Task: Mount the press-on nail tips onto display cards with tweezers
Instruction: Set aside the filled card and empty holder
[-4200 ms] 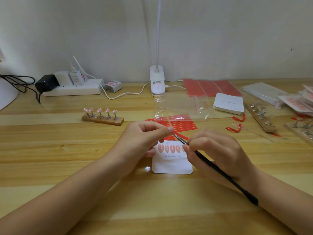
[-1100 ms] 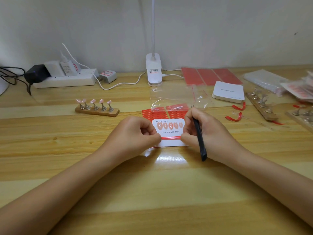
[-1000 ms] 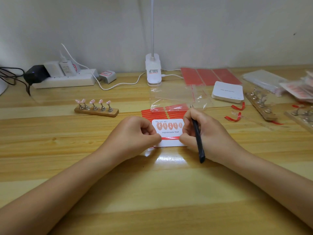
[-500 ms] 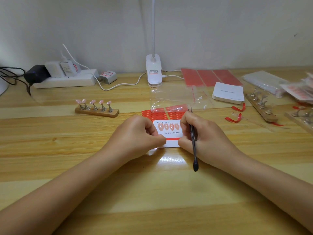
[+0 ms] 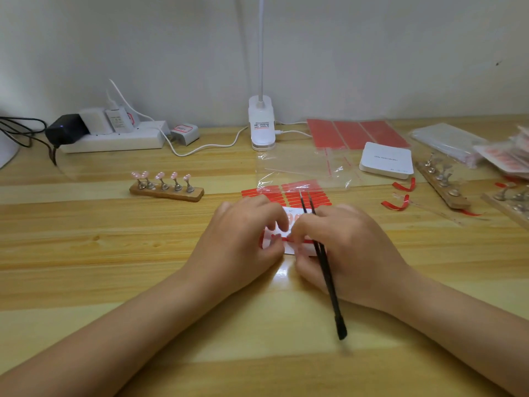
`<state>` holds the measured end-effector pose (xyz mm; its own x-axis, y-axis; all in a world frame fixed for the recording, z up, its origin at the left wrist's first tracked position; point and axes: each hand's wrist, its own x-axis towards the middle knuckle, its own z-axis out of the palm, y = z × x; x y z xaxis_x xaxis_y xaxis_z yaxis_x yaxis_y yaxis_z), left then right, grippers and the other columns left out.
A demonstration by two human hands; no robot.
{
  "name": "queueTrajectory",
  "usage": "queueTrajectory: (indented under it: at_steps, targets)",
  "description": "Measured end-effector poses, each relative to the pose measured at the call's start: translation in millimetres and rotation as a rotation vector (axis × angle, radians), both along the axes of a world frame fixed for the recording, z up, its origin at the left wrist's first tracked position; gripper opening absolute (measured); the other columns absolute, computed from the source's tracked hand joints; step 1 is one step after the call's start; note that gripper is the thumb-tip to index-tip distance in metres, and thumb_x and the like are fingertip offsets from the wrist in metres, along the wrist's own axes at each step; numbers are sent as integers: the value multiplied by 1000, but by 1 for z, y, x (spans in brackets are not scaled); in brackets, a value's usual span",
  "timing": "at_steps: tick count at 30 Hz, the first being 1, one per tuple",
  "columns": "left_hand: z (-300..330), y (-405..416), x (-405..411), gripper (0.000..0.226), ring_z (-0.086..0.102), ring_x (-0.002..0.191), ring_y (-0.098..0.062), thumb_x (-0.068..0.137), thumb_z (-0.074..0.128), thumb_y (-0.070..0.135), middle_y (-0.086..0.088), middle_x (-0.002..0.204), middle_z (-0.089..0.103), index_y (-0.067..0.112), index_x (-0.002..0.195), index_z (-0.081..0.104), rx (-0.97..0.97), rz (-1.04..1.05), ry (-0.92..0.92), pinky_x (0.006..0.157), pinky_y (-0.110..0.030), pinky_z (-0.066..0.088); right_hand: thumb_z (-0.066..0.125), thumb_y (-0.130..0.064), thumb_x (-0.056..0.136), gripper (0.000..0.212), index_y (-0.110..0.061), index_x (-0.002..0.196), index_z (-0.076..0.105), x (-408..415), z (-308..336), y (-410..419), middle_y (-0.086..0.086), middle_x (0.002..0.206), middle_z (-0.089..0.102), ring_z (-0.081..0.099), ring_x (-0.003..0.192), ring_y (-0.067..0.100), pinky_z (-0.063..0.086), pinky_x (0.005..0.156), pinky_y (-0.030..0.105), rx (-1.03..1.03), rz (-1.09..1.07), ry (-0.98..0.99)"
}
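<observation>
My left hand (image 5: 243, 239): fingers pinch the card (image 5: 297, 247).
My right hand (image 5: 343, 250): holds the tweezers (image 5: 320, 253).
Risk: a push could smudge the red strip (image 5: 307, 241).

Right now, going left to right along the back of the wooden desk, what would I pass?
Black power adapter → white power strip → small grey box with a red label → white clip-on lamp base → red adhesive sheets → white square box → clear plastic bags.
</observation>
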<state>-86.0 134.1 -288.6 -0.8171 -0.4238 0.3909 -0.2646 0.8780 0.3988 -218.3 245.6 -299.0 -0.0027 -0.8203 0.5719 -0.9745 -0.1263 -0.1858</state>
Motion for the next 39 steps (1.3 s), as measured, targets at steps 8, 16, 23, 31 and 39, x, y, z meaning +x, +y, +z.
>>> queueTrajectory:
  at_steps: [8,16,23,31,39]
  targets:
    - [1,-1,7,13,62,61,-18,71,62,17,7,69,68,16,68,74,-144,-78,-22,63,-30,47,65,-17,70,16,-10,57,61,-12,3,7,2,48,53,48,45,25,39,49,29,25,39,158]
    - [0,0,17,14,62,70,-5,70,62,22,12,79,70,14,68,74,-91,-51,1,56,-26,53,63,-16,78,35,-7,47,52,-25,6,18,6,40,45,39,38,28,37,37,30,-8,19,178]
    - [-1,3,19,19,63,69,-3,68,64,26,10,80,72,11,59,71,-102,-15,32,53,-24,52,69,-38,76,36,-13,54,54,-26,2,17,4,49,57,51,43,26,44,41,33,0,-53,45]
    - [-3,4,22,22,61,73,-3,70,66,27,8,79,72,8,59,70,-116,-36,57,51,-24,51,62,-42,77,20,-26,77,50,-23,4,6,-10,67,55,52,74,9,24,83,16,111,-260,-308]
    - [-4,-1,21,16,60,80,-4,74,68,28,7,87,68,12,72,68,-12,-49,64,67,-28,49,69,0,79,33,-24,74,47,-17,9,1,-4,87,67,66,62,1,49,51,13,18,-170,-937]
